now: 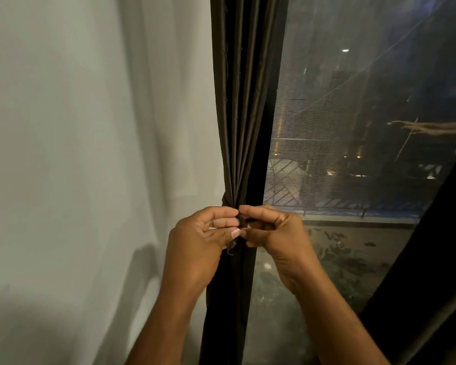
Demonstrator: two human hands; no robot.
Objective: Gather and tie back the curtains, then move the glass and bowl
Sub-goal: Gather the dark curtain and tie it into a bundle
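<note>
A dark brown curtain (244, 101) hangs in the middle of the head view, gathered into tight pleats that narrow to a waist at hand height. A dark tie-back band (224, 200) wraps that waist. My left hand (198, 243) and my right hand (277, 235) meet in front of the gathered cloth, both pinching the ends of the band between thumb and fingers. A loose thread dangles below my left thumb. No glass or bowl is in view.
A pale sheer curtain (90, 154) covers the wall to the left. To the right is a window with a mesh screen (353, 127), night lights outside. Another dark curtain (432, 272) slants across the lower right corner.
</note>
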